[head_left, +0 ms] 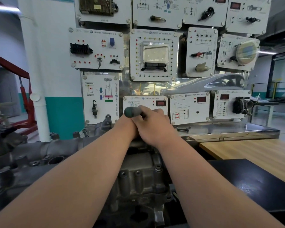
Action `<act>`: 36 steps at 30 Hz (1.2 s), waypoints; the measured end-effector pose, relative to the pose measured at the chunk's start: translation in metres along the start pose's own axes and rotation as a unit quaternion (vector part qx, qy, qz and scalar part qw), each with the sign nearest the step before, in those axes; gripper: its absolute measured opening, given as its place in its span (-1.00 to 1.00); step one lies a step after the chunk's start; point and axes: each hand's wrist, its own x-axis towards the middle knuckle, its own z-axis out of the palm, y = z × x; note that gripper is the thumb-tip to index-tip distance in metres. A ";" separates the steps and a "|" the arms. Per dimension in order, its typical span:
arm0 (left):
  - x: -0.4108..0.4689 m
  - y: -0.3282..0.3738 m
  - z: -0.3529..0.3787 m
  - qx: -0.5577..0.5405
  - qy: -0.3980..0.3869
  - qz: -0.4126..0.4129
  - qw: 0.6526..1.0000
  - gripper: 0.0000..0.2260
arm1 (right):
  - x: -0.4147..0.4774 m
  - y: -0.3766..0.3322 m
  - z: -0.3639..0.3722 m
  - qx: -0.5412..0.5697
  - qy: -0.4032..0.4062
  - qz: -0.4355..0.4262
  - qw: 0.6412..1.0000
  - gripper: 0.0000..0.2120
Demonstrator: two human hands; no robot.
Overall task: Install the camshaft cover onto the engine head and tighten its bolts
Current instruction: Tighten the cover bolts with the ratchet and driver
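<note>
Both my hands are clasped together over the far end of the grey metal camshaft cover [138,176], which sits on the engine head [39,155]. They hold a tool with a dark green handle [131,111] whose rounded end sticks out to the left. My right hand [153,125] curls over the handle and over my left hand [126,127], which grips it from below, its fingers mostly covered. The tool's shaft and tip are hidden beneath my hands. A bolt head [158,167] shows on the cover's right edge.
A training board [155,55] of white sensor panels stands just behind the engine. To the right lie a steel shelf with a loose bolt [183,128], a wooden tabletop [253,152] and a black mat [247,181]. A red engine hoist [25,89] stands at the left.
</note>
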 end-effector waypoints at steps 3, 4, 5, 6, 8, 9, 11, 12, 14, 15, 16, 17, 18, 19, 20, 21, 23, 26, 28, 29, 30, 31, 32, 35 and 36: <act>0.002 0.002 -0.004 0.022 -0.021 0.002 1.000 -0.72 | 0.001 0.001 0.001 -0.023 0.018 0.013 1.000 -0.57; 0.002 0.003 -0.006 0.041 -0.020 0.024 0.999 -0.78 | 0.003 0.001 0.003 -0.036 0.016 0.023 0.999 -0.55; 0.001 0.005 -0.008 0.024 -0.016 0.037 0.999 -0.83 | 0.005 0.002 0.004 -0.055 0.007 0.036 0.998 -0.54; 0.002 0.003 -0.010 0.034 -0.008 0.044 0.998 -0.82 | 0.008 0.004 0.005 -0.073 -0.002 0.052 0.996 -0.54; 0.002 0.001 -0.011 0.054 0.001 0.056 0.997 -0.77 | 0.014 0.008 0.003 -0.097 0.004 0.079 0.992 -0.57; 0.003 0.001 -0.011 0.046 -0.002 0.056 0.997 -0.78 | 0.016 0.010 0.001 -0.100 0.007 0.087 0.991 -0.60; 0.005 0.000 -0.009 0.011 -0.009 0.062 0.998 -0.79 | 0.019 0.013 -0.004 -0.085 -0.003 0.102 0.991 -0.61; 0.003 0.001 -0.010 0.005 -0.010 0.065 0.998 -0.76 | 0.020 0.013 -0.006 -0.064 -0.012 0.112 0.992 -0.61; 0.003 0.000 -0.011 -0.005 -0.012 0.068 0.998 -0.71 | 0.020 0.013 -0.007 -0.002 -0.021 0.135 0.991 -0.56; 0.003 -0.001 -0.011 -0.011 -0.011 0.072 0.997 -0.69 | 0.019 0.012 -0.007 0.030 -0.018 0.148 0.988 -0.52; 0.002 -0.001 -0.012 -0.007 -0.008 0.070 0.998 -0.68 | 0.018 0.010 -0.006 0.052 -0.013 0.159 0.986 -0.47; 0.001 -0.001 -0.013 -0.002 -0.004 0.064 0.998 -0.69 | 0.016 0.009 -0.005 0.058 -0.009 0.159 0.986 -0.43; 0.001 0.000 -0.013 0.011 0.001 0.058 0.998 -0.72 | 0.014 0.008 -0.005 0.049 -0.008 0.150 0.987 -0.38; 0.001 0.000 -0.013 0.029 0.011 0.051 0.998 -0.76 | 0.012 0.007 -0.003 0.033 -0.007 0.135 0.990 -0.34; 0.000 0.000 -0.014 0.050 0.024 0.046 0.997 -0.81 | 0.010 0.006 -0.003 0.017 -0.008 0.115 0.993 -0.32; 0.000 -0.001 -0.015 0.060 0.035 0.048 0.996 -0.86 | 0.007 0.005 -0.002 0.003 -0.013 0.094 0.996 -0.33; -0.001 -0.003 -0.014 0.035 0.035 0.064 0.997 -0.96 | 0.003 0.004 -0.001 0.001 -0.027 0.059 0.998 -0.40; -0.003 -0.007 -0.013 -0.039 0.040 0.089 0.994 -0.83 | -0.001 0.004 0.000 0.005 -0.029 0.015 0.999 -0.44; -0.003 -0.007 -0.012 -0.062 0.049 0.093 0.993 -0.79 | -0.001 0.003 0.000 -0.003 -0.031 0.003 1.000 -0.45; -0.003 -0.007 -0.012 -0.075 0.051 0.093 0.992 -0.79 | -0.002 0.002 0.000 -0.002 -0.036 0.005 0.999 -0.45; -0.002 -0.006 -0.013 -0.083 0.051 0.095 0.991 -0.79 | -0.002 0.002 0.001 -0.001 -0.038 0.007 0.999 -0.44; -0.001 -0.006 -0.013 -0.080 0.047 0.099 0.991 -0.80 | -0.001 0.002 0.002 0.004 -0.038 0.013 0.999 -0.43; 0.000 -0.006 -0.013 -0.057 0.035 0.099 0.993 -0.83 | -0.001 0.002 0.002 0.015 -0.035 0.030 0.999 -0.42; 0.003 -0.004 -0.015 -0.010 0.024 0.093 0.995 -0.81 | 0.003 0.004 0.000 0.002 -0.012 0.097 0.995 -0.52; 0.003 -0.004 -0.015 -0.021 0.027 0.089 0.995 -0.80 | 0.006 0.005 -0.001 -0.007 -0.012 0.112 0.994 -0.59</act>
